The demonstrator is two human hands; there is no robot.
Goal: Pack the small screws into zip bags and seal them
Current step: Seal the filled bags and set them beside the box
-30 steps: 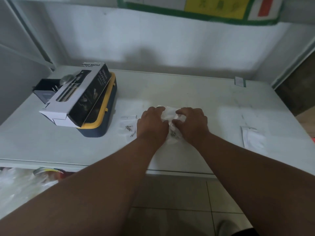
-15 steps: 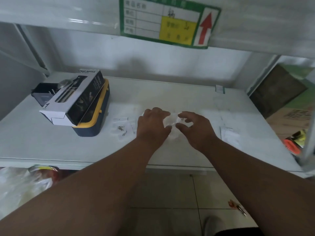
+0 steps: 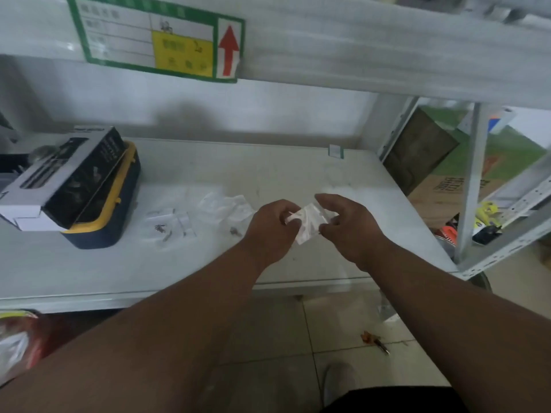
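Note:
A small clear zip bag (image 3: pixel 308 222) is held up above the white shelf (image 3: pixel 298 177) between both hands. My left hand (image 3: pixel 272 226) pinches its left edge and my right hand (image 3: pixel 347 225) grips its right edge. What is inside the bag cannot be made out. More clear zip bags (image 3: pixel 225 205) lie flat on the shelf to the left of my hands. A few small dark screws (image 3: pixel 161 229) rest on a bag further left, and another screw (image 3: pixel 234 231) lies beside my left wrist.
A black and white carton (image 3: pixel 59 180) lies on a navy and yellow case (image 3: pixel 119 210) at the shelf's left. An upper shelf with a green label (image 3: pixel 155 37) hangs overhead. Metal shelf posts (image 3: pixel 471 186) and cardboard boxes stand to the right.
Both hands have lifted off the shelf with one zip bag held between them. The pile of bags they pressed on now lies uncovered to the left. The camera has tilted up and right.

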